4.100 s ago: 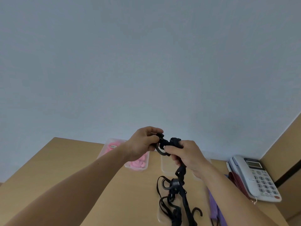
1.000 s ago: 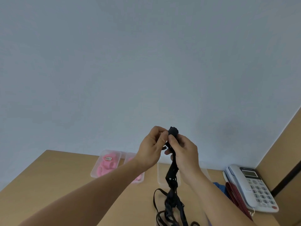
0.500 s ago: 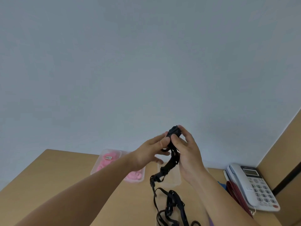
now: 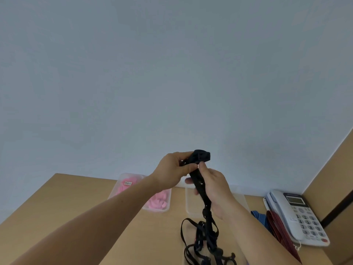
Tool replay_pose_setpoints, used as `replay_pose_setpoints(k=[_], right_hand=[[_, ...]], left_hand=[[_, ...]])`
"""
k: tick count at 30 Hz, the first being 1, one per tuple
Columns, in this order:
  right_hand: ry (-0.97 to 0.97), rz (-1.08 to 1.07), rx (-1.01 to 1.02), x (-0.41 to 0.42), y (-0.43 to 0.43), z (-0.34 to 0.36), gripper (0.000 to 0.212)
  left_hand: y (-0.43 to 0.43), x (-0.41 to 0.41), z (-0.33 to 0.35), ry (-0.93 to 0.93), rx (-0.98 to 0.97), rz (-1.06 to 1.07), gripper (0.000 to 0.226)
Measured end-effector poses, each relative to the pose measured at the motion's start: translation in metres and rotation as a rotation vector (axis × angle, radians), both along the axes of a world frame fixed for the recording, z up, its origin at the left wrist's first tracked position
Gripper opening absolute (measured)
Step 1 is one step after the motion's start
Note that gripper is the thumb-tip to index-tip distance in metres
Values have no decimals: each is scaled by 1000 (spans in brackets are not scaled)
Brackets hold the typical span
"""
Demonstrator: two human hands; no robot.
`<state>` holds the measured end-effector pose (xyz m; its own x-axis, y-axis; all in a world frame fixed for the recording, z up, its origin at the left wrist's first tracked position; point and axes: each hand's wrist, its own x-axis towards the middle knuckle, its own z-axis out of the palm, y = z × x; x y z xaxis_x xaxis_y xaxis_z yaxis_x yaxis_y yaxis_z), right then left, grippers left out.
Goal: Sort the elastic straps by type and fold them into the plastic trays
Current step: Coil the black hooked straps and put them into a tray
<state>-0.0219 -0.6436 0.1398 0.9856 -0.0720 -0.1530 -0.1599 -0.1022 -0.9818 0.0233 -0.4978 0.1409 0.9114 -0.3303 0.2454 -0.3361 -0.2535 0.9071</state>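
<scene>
Black elastic strap (image 4: 200,170) is up in the air in front of the person, well above the counter (image 4: 66,207), its top end gathered into a small folded wad and the rest running down taut into the black tangle (image 4: 207,243) lying at the near edge. The left hand (image 4: 172,173) is now clamped on that wad, thumb and fingers pinching it, where half a second ago those fingers were spread and only brushing it. The right hand (image 4: 215,188) has slipped lower along the strap and is curled round it, thumb tip up against the left thumb. And the slack loop that hung below a moment ago is gone; the length is pulled straight. That reads like one more fold being set, so the bundle is growing, but most of the strap is not yet folded. Just behind the hands sits the clear tray (image 4: 189,199), which looks empty and is probably the home for the black type; to its left the pink tray (image 4: 155,209) already holds pink straps (image 4: 154,201). Striped straps (image 4: 279,231) wait by the telephone (image 4: 298,215) on the right, unsorted.
</scene>
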Motion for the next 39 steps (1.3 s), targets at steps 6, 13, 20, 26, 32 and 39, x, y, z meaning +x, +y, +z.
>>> replay_pose_setpoints(k=[6, 13, 20, 26, 32, 39], right_hand=[[16, -3, 145, -3, 5, 3, 59], [23, -77, 182, -7, -1, 1, 55], [-71, -180, 146, -10, -3, 0, 50], [-244, -250, -128, -9, -1, -10, 58], [-87, -107, -61, -9, -7, -12, 46], [190, 94, 467, -9, -16, -2, 28]], left_hand=[[-4, 0, -11, -250, 186, 97, 40], [5, -7, -15, -397, 273, -84, 48], [0, -16, 4, 44, -98, 2, 30], [-9, -17, 3, 110, -110, -45, 25], [-3, -8, -9, -208, 323, -58, 28], [6, 1, -24, -772, 588, 31, 39]])
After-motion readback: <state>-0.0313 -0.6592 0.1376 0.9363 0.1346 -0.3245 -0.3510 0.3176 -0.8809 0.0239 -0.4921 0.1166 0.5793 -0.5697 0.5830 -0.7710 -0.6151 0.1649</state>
